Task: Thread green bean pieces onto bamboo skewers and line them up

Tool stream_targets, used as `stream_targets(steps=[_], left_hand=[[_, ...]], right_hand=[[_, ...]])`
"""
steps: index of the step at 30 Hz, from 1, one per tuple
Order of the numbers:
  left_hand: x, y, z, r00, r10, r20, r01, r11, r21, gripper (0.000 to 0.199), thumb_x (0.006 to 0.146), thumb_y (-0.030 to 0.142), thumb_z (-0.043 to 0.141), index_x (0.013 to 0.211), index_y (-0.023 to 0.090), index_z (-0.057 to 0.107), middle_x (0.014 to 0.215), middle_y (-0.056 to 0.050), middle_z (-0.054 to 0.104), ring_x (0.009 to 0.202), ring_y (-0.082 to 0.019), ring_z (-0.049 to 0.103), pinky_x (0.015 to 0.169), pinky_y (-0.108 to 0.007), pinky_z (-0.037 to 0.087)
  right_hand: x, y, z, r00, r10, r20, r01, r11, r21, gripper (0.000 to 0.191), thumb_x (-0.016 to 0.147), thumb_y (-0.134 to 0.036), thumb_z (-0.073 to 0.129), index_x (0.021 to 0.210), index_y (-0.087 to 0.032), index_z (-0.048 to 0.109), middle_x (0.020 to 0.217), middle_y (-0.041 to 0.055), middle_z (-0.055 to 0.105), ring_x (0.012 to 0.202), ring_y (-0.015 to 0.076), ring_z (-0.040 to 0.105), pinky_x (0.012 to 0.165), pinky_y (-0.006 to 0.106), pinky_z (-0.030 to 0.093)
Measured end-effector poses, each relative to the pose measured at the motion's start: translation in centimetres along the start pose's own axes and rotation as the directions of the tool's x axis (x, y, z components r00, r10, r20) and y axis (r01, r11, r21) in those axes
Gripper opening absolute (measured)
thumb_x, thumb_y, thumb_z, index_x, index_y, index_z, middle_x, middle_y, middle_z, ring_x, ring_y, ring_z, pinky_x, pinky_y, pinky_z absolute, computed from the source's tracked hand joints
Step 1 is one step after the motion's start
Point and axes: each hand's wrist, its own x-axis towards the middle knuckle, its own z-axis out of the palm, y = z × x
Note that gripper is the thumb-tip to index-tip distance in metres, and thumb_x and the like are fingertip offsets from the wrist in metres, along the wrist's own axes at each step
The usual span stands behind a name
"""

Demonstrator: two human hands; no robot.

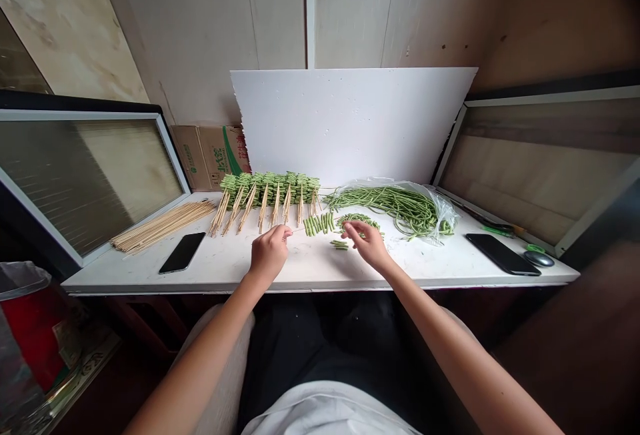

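Head view: I'm looking down on cut pieces of green long bean (319,224), short and bright, lined up in a tight row near the middle of the desk (320,273). My left grip (270,253) is clenched in a pinch on a thin bamboo skewer (299,229), whose tip points at that row from just beside it. My right grip (367,245) hangs with curled fingers right over a small heap of bean pieces (359,220); I cannot tell whether it holds one.

Behind them, along the desk's back edge, finished bean skewers (265,188) stand in a row, and a plastic bag of whole long beans (395,211) lies to the right. Loose skewers (163,225) and a phone (183,252) sit toward the left end, with another phone (503,253) at the right. A white foam board (350,125) leans against the pale wall, beside a cardboard box (210,158).
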Motion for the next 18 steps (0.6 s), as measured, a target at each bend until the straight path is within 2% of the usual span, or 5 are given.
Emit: stream_targets(steps=[3, 6, 12, 15, 18], left_hand=[[0.0, -0.2, 0.1, 0.999, -0.032, 0.027, 0.032, 0.999, 0.001, 0.031, 0.082, -0.003, 0.054, 0.094, 0.020, 0.071, 0.092, -0.003, 0.082, 0.083, -0.022, 0.077, 0.066, -0.027, 0.054], [0.0, -0.2, 0.1, 0.998, -0.043, 0.044, 0.043, 0.999, 0.013, 0.030, 0.084, -0.002, 0.054, 0.094, 0.020, 0.071, 0.090, -0.004, 0.081, 0.082, -0.022, 0.078, 0.065, -0.027, 0.054], [-0.1, -0.1, 0.2, 0.998, -0.026, 0.061, 0.026, 1.000, 0.002, 0.029, 0.086, -0.001, 0.053, 0.094, 0.021, 0.070, 0.091, -0.003, 0.081, 0.085, -0.022, 0.078, 0.066, -0.026, 0.054], [0.0, -0.2, 0.1, 0.998, -0.022, 0.061, 0.022, 1.000, -0.001, 0.029, 0.085, -0.002, 0.054, 0.094, 0.021, 0.070, 0.091, -0.003, 0.081, 0.085, -0.022, 0.078, 0.066, -0.026, 0.054], [0.1, -0.3, -0.1, 0.998, -0.034, 0.046, 0.034, 0.999, -0.007, 0.031, 0.083, -0.003, 0.053, 0.095, 0.021, 0.070, 0.091, -0.003, 0.081, 0.085, -0.021, 0.078, 0.067, -0.026, 0.054]], right_hand=[[0.0, 2.1, -0.6, 0.991, -0.081, 0.111, 0.116, 0.925, -0.362, 0.026, 0.090, -0.043, 0.072, 0.105, -0.023, 0.080, 0.093, 0.0099, 0.079, 0.094, 0.0311, 0.068, 0.081, 0.045, 0.055], [-0.1, 3.4, -0.6, 0.973, -0.111, 0.202, 0.202, 0.831, -0.519, 0.017, 0.089, -0.032, 0.072, 0.101, -0.024, 0.081, 0.092, 0.0097, 0.079, 0.099, 0.0341, 0.065, 0.087, 0.047, 0.051], [-0.2, 3.9, 0.0, 0.975, -0.119, 0.187, 0.209, 0.774, -0.598, 0.016, 0.090, -0.021, 0.067, 0.095, -0.023, 0.082, 0.095, 0.0128, 0.079, 0.100, 0.0348, 0.063, 0.088, 0.045, 0.049], [-0.1, 3.6, 0.0, 0.978, -0.143, 0.150, 0.203, 0.816, -0.542, 0.016, 0.091, -0.025, 0.067, 0.097, -0.024, 0.082, 0.094, 0.0127, 0.079, 0.098, 0.0340, 0.064, 0.093, 0.048, 0.049], [0.3, 2.9, -0.6, 0.988, -0.126, 0.092, 0.152, 0.911, -0.384, 0.019, 0.093, -0.037, 0.068, 0.098, -0.025, 0.082, 0.096, 0.0115, 0.079, 0.093, 0.0319, 0.067, 0.090, 0.049, 0.051]])
